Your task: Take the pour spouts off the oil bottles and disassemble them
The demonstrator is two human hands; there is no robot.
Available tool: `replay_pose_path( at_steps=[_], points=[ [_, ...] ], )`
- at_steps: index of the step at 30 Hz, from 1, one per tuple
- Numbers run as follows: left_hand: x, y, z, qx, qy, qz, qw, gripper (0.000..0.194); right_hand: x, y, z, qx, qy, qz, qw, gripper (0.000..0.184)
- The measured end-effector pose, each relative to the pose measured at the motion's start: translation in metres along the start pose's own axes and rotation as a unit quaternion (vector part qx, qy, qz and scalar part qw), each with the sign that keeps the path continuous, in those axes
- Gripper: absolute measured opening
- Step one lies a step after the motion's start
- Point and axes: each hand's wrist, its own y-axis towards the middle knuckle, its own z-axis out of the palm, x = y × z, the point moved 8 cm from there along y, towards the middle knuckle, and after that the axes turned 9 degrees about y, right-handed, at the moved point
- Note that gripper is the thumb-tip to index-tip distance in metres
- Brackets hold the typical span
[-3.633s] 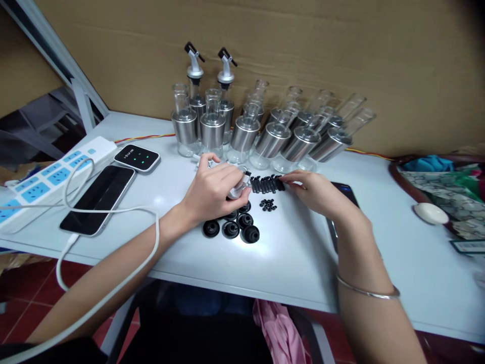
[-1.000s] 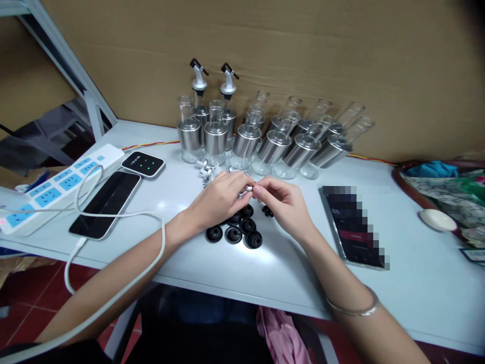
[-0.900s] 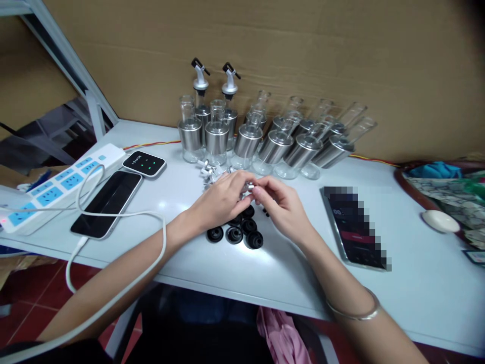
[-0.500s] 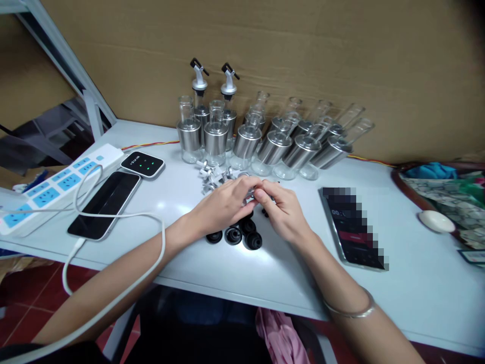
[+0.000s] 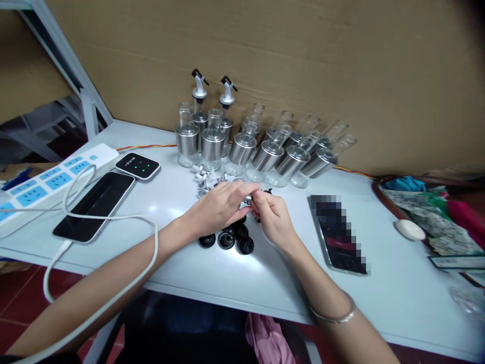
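Note:
My left hand and my right hand meet above the white table, fingertips pinched together around a small silver spout part. What my right fingers pinch against it is too small to name. Just below my hands lie several black rubber stoppers. A pile of silver spout parts lies behind my left hand. A few small black pieces show past my right fingers.
Several glass-and-steel oil bottles stand along the cardboard wall; two carry pourers. On the left lie a power strip, a phone with a white cable, and a small black device. On the right lie another phone and a white mouse.
My right hand left the row of black pieces and joined my left at the silver part. Over the last second both hands stay pinched together; the view shifted slightly.

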Motion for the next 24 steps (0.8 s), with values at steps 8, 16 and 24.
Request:
replay_pose_path(
  at_steps=[8, 16, 24],
  points=[
    [0.006, 0.002, -0.011, -0.040, 0.040, -0.036, 0.998, 0.037, 0.014, 0.009, -0.034, -0.005, -0.055, -0.041, 0.998, 0.020],
    [0.007, 0.002, -0.013, -0.042, 0.041, -0.038, 0.998, 0.035, -0.016, 0.008, -0.057, 0.088, -0.224, 0.090, 0.966, 0.013],
    [0.006, 0.003, -0.016, -0.047, 0.037, -0.035, 0.998, 0.035, -0.032, 0.005, -0.060, 0.130, -0.287, 0.144, 0.938, 0.013]
  ],
)
